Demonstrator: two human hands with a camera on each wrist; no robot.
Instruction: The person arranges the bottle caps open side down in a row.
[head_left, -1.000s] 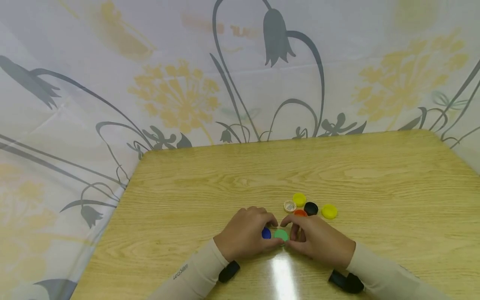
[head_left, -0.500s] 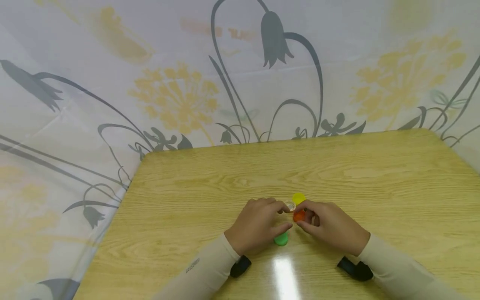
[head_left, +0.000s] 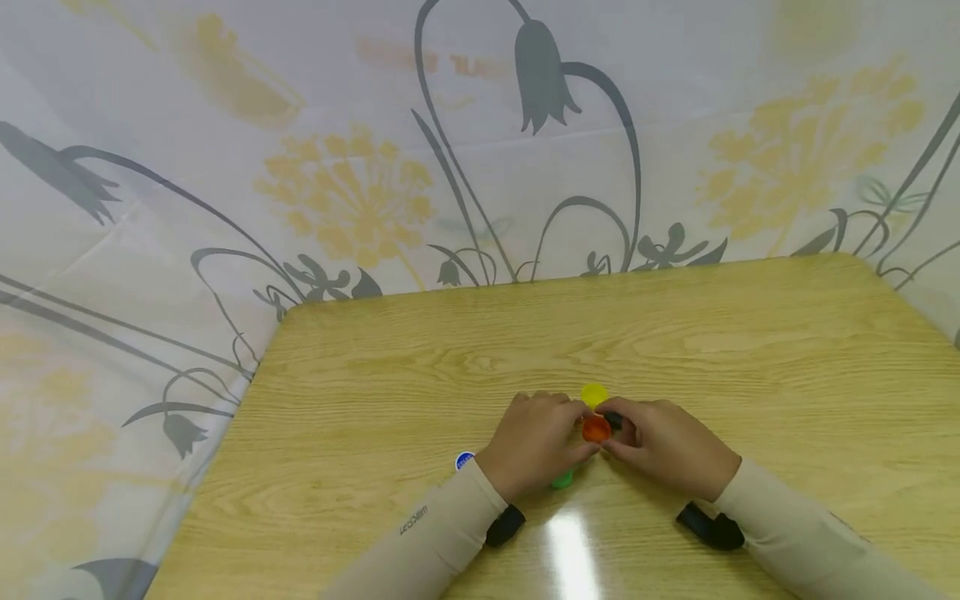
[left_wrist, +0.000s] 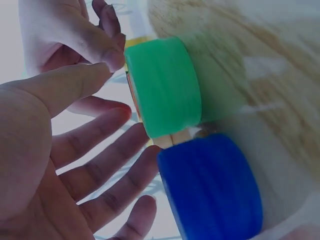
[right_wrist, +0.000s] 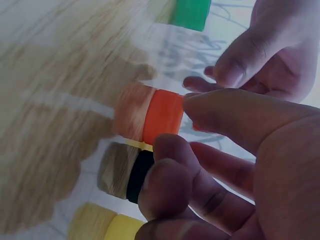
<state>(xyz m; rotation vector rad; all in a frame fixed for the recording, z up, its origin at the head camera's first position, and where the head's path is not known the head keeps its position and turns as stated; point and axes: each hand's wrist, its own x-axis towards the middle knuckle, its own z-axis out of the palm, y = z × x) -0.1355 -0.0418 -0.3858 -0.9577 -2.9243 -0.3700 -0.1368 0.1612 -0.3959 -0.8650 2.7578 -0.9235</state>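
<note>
An orange plastic cap (head_left: 596, 429) sits on the table between both hands. My right hand (head_left: 667, 446) pinches its side with thumb and index finger, best seen in the right wrist view. From the other side, my left hand (head_left: 536, 437) has thumb and fingers spread close to the same cap; whether they touch it I cannot tell. Below the left thumb stands a green cap (head_left: 562, 480), partly covered. In the left wrist view a blue cap (left_wrist: 212, 187) stands beside the green cap (left_wrist: 165, 87). A black cap (right_wrist: 140, 175) lies just behind the right fingers.
A yellow cap (head_left: 595, 394) lies behind the orange one. Left of the left wrist is a blue-and-white printed disc (head_left: 465, 460), partly hidden by the sleeve. The wood-grain table (head_left: 375, 375) is glossy and meets a flower-patterned curtain (head_left: 480, 167) at the back.
Both hands have gone from around the green cap, up and right to the orange one. The left hand has come closer over the last half second. The clear cap is now hidden.
</note>
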